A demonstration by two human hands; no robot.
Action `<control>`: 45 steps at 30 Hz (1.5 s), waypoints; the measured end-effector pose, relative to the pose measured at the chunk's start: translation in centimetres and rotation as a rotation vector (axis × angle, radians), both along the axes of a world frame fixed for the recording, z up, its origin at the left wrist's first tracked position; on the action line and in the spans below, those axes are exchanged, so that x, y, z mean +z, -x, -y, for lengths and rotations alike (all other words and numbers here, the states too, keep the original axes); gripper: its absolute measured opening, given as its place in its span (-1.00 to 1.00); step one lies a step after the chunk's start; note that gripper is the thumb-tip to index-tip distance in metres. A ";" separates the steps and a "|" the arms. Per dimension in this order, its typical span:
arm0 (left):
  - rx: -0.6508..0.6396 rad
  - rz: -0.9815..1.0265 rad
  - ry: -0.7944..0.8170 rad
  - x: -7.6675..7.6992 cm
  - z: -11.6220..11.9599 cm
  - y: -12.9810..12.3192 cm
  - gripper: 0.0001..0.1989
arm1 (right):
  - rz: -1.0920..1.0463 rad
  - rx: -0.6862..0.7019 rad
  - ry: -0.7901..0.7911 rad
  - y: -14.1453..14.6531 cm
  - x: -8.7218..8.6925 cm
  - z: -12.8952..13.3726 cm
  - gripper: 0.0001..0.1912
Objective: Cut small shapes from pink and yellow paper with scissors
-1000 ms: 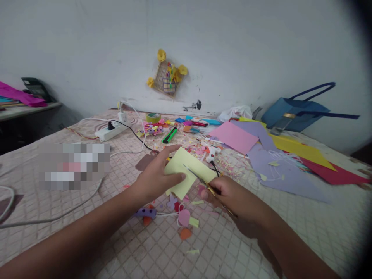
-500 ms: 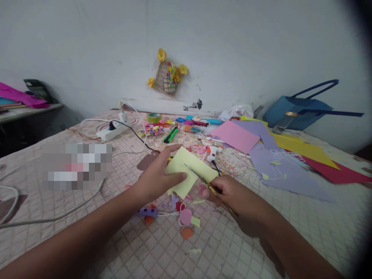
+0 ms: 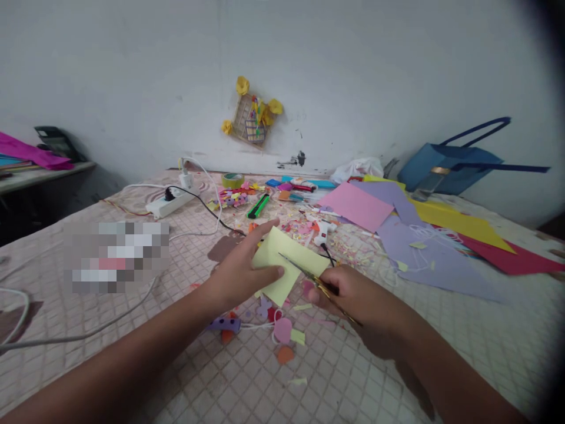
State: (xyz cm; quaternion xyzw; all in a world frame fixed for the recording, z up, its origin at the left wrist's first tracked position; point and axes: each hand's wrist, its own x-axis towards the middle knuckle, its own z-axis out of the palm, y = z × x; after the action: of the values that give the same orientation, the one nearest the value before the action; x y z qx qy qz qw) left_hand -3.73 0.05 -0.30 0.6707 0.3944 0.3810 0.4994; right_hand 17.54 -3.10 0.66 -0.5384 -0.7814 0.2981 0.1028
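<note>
My left hand grips a pale yellow sheet of paper by its left side, thumb on top and fingers behind. In my right hand is a pair of gold-handled scissors, its blades lying across the sheet and pointing to the upper left. The sheet has a cut running in from its right side, where the blades are. Below the hands lie a pink round cutout, an orange cutout, a purple dotted piece and small yellow scraps.
Beyond the hands are a green cutter, a white glue gun and a tape roll. Coloured sheets, one pink, spread to the right before a blue bag. A power strip and cables lie left.
Both hands, the paper and the scissors stay almost in place. The view has shifted very slightly.
</note>
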 end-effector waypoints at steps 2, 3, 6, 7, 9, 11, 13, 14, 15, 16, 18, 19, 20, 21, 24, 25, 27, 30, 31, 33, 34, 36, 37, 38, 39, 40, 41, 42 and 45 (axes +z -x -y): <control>-0.024 -0.026 -0.008 0.2 0.1 0.0 -0.25 | -0.016 0.009 0.007 0.0 0.1 0.1 -0.54; -0.028 -0.056 -0.024 0.2 0.1 0.0 -0.24 | -0.030 0.014 0.009 0.1 0.1 0.2 -0.54; -0.010 -0.142 -0.072 0.3 0.2 0.1 -0.25 | -0.064 0.029 0.032 0.1 -0.1 0.1 -0.52; -0.004 -0.151 -0.075 0.3 0.2 0.2 -0.25 | -0.069 0.029 0.042 0.1 -0.2 0.0 -0.51; 0.003 -0.142 -0.069 0.3 0.2 0.2 -0.26 | -0.075 0.031 0.062 0.2 -0.1 -0.1 -0.49; 0.000 -0.114 -0.053 0.3 0.2 0.2 -0.27 | -0.085 0.031 0.078 0.2 0.0 -0.1 -0.48; -0.005 -0.053 -0.009 0.4 0.3 0.1 -0.26 | -0.103 0.022 0.100 0.3 0.2 -0.2 -0.49; -0.007 -0.002 0.026 0.4 0.4 0.0 -0.26 | -0.117 0.018 0.109 0.3 0.3 -0.2 -0.49; -0.005 0.056 0.066 0.5 0.4 -0.1 -0.26 | -0.134 0.009 0.111 0.3 0.4 -0.2 -0.50; 0.002 0.114 0.104 0.5 0.4 -0.2 -0.28 | -0.150 0.000 0.109 0.3 0.4 -0.2 -0.51; 0.025 0.208 0.144 0.5 0.4 -0.4 -0.38 | -0.179 -0.025 0.091 0.2 0.5 -0.2 -0.51; 0.039 0.231 0.142 0.4 0.4 -0.5 -0.47 | -0.185 -0.036 0.084 0.2 0.5 -0.2 -0.52; 0.052 0.232 0.133 0.4 0.3 -0.5 -0.57 | -0.186 -0.046 0.081 0.2 0.4 -0.2 -0.53; 0.059 0.216 0.124 0.3 0.3 -0.5 -0.66 | -0.186 -0.049 0.080 0.2 0.4 -0.1 -0.54; 0.066 0.099 0.105 0.1 0.2 -0.4 -0.68 | -0.175 -0.031 0.085 0.3 0.3 0.0 -0.55; 0.074 0.050 0.086 0.1 0.2 -0.3 -0.67 | -0.175 -0.028 0.084 0.3 0.2 0.0 -0.55; 0.105 -0.043 0.015 0.3 0.2 -0.2 -0.67 | -0.178 -0.030 0.087 0.4 0.1 0.2 -0.56; 0.108 -0.145 -0.087 0.6 0.3 -0.2 -0.65 | -0.165 -0.034 0.102 0.5 0.0 0.3 -0.56; 0.090 -0.161 -0.096 0.7 0.3 -0.2 -0.64 | -0.164 -0.034 0.101 0.5 0.0 0.4 -0.56; 0.047 -0.170 -0.077 0.5 0.2 -0.2 -0.64 | -0.178 -0.042 0.079 0.6 0.0 0.5 -0.56; 0.031 -0.166 -0.055 0.4 0.2 -0.2 -0.64 | -0.192 -0.050 0.061 0.7 -0.1 0.5 -0.56; 0.021 -0.157 -0.014 0.2 0.1 -0.2 -0.65 | -0.215 -0.056 0.040 0.8 -0.1 0.5 -0.56; 0.021 -0.155 -0.001 0.1 0.1 -0.2 -0.65 | -0.219 -0.051 0.045 0.8 0.0 0.5 -0.57; 0.020 -0.152 0.008 0.0 0.0 -0.2 -0.65 | -0.220 -0.041 0.054 0.8 0.0 0.5 -0.57; 0.018 -0.146 0.015 0.0 0.0 -0.2 -0.65 | -0.217 -0.029 0.063 0.8 0.1 0.4 -0.58; 0.014 -0.141 0.021 0.0 0.0 -0.2 -0.66 | -0.209 -0.019 0.068 0.7 0.2 0.3 -0.58; 0.008 -0.137 0.027 0.1 0.0 -0.2 -0.67 | -0.198 -0.012 0.071 0.7 0.3 0.3 -0.59; 0.003 -0.135 0.033 0.2 0.0 -0.2 -0.67 | -0.186 -0.007 0.070 0.7 0.4 0.2 -0.59; 0.005 -0.154 0.031 0.4 0.0 -0.2 -0.67 | -0.162 0.007 0.054 0.6 0.5 0.2 -0.59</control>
State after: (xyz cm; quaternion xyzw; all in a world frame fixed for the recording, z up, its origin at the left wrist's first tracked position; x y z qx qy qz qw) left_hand -3.53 0.04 0.10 0.6893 0.4393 0.3235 0.4768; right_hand 16.94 -3.27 1.14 -0.5124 -0.7642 0.3619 0.1500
